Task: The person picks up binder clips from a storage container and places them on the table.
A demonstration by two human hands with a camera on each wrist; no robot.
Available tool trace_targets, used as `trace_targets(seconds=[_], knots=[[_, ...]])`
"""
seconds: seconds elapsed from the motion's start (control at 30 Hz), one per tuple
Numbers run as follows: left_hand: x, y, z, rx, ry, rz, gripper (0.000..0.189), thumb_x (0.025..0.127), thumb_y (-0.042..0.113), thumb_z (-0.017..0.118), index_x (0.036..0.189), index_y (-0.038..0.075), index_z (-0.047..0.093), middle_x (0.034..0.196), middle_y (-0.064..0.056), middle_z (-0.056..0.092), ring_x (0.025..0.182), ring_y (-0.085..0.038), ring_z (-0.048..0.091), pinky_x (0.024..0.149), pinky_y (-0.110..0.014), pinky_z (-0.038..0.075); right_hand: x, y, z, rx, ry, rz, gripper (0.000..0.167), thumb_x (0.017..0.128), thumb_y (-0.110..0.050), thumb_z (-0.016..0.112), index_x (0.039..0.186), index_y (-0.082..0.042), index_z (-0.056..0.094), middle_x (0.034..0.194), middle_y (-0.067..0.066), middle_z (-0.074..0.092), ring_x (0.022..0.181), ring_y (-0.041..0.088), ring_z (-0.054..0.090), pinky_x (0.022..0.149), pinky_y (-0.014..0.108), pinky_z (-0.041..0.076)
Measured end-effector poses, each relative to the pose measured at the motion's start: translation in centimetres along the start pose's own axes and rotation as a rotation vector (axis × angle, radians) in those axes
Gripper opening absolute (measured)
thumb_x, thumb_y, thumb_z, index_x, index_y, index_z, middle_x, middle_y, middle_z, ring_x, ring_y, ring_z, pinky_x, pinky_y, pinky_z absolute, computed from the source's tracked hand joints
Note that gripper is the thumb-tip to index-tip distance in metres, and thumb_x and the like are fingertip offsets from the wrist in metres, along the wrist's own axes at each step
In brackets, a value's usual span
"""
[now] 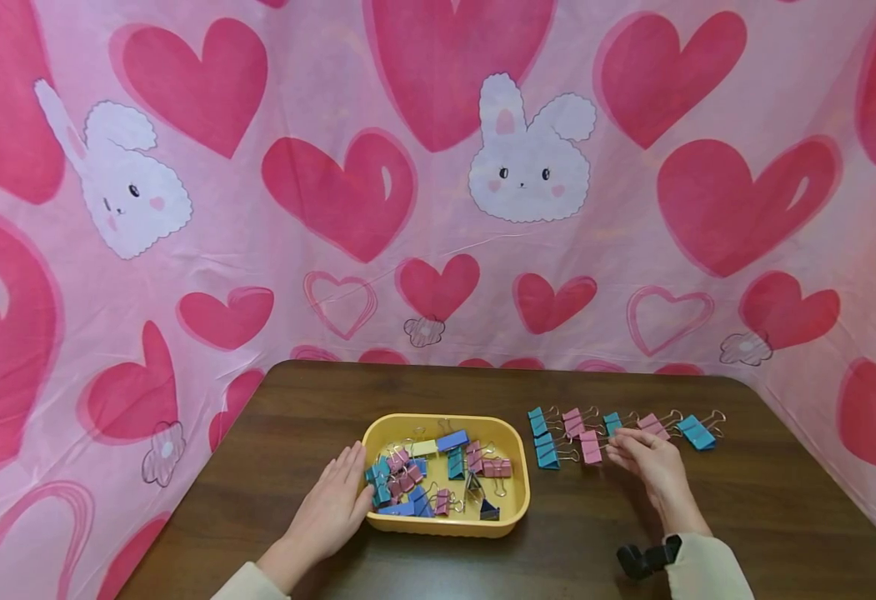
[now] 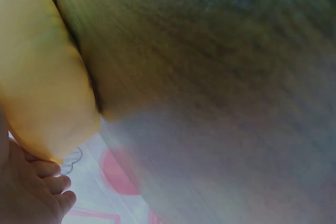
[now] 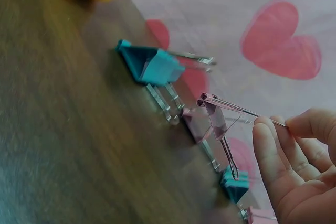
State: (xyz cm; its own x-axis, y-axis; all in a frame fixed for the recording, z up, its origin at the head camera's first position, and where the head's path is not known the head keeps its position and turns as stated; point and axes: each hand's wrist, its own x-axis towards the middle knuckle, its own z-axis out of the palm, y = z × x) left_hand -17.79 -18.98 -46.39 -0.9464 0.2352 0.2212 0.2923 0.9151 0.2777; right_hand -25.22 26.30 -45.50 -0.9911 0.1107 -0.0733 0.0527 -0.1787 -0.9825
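Note:
My right hand pinches one wire handle of a pink binder clip between thumb and fingertips. In the right wrist view that pink clip hangs off the fingertips, its other handle pointing down. Just left of it are two teal binder clips, a nearer one and a farther one. My left hand rests against the left side of a yellow tray, fingers extended along its wall. Inside the tray lies a jumble of pink, teal, blue, yellow and black binder clips.
Behind the right hand runs a row of clips: a pink one, a teal one, another pink one and a teal one. The brown wooden table ends at a pink heart-patterned cloth.

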Motion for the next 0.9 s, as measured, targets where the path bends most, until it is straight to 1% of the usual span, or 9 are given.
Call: trace_targets(seconds=[0.1, 0.2, 0.27, 0.47, 0.73, 0.9], knots=[[0.0, 0.0, 0.0, -0.002, -0.003, -0.002, 0.059, 0.093, 0.028, 0.049, 0.138, -0.007, 0.034, 0.143, -0.02, 0.031, 0.132, -0.033, 0.027, 0.106, -0.046, 0.022, 0.1, 0.3, -0.1, -0.041, 0.007, 0.025, 0.015, 0.092, -0.001, 0.052, 0.101, 0.001, 0.064, 0.084, 0.008, 0.068, 0.075, 0.014, 0.067, 0.074, 0.031, 0.053], [0.0, 0.0, 0.0, -0.002, -0.007, -0.005, 0.059, 0.093, 0.029, 0.049, 0.138, -0.007, 0.033, 0.144, -0.02, 0.031, 0.132, -0.033, 0.027, 0.106, -0.046, 0.022, 0.5, 0.9, -0.2, -0.095, 0.008, 0.025, 0.028, 0.092, -0.001, 0.051, 0.115, 0.017, 0.052, 0.087, 0.012, 0.068, 0.075, 0.014, 0.067, 0.073, 0.031, 0.053], [0.0, 0.0, 0.0, -0.001, -0.006, -0.007, 0.059, 0.093, 0.029, 0.049, 0.138, -0.007, 0.033, 0.144, -0.02, 0.031, 0.132, -0.033, 0.027, 0.106, -0.046, 0.022, 0.7, 1.3, -0.3, -0.125, 0.004, 0.02, 0.034, 0.093, -0.001, 0.05, 0.118, 0.022, 0.045, 0.087, 0.012, 0.068, 0.074, 0.014, 0.067, 0.072, 0.031, 0.053], [0.0, 0.0, 0.1, -0.002, 0.002, 0.002, 0.059, 0.093, 0.028, 0.049, 0.138, -0.007, 0.033, 0.144, -0.02, 0.031, 0.132, -0.033, 0.027, 0.106, -0.046, 0.022, 0.9, 1.8, -0.2, -0.161, 0.003, 0.021, 0.035, 0.092, 0.001, 0.05, 0.118, 0.024, 0.043, 0.085, 0.012, 0.068, 0.072, 0.015, 0.067, 0.069, 0.029, 0.054], [0.0, 0.0, 0.0, -0.004, 0.009, 0.005, 0.059, 0.093, 0.028, 0.05, 0.138, -0.007, 0.034, 0.143, -0.02, 0.032, 0.131, -0.034, 0.028, 0.106, -0.046, 0.023, 1.1, 1.8, -0.4, -0.178, 0.004, 0.023, 0.04, 0.092, -0.001, 0.051, 0.122, 0.024, 0.04, 0.086, 0.011, 0.067, 0.073, 0.015, 0.067, 0.071, 0.03, 0.053], [0.0, 0.0, 0.0, -0.004, 0.001, 0.001, 0.059, 0.093, 0.028, 0.05, 0.138, -0.007, 0.034, 0.143, -0.02, 0.032, 0.132, -0.033, 0.027, 0.106, -0.046, 0.022, 1.0, 1.6, -0.5, -0.166, 0.067, 0.022, 0.039, 0.091, -0.002, 0.053, 0.119, 0.023, 0.044, 0.08, 0.005, 0.066, 0.069, 0.012, 0.066, 0.068, 0.029, 0.054]])
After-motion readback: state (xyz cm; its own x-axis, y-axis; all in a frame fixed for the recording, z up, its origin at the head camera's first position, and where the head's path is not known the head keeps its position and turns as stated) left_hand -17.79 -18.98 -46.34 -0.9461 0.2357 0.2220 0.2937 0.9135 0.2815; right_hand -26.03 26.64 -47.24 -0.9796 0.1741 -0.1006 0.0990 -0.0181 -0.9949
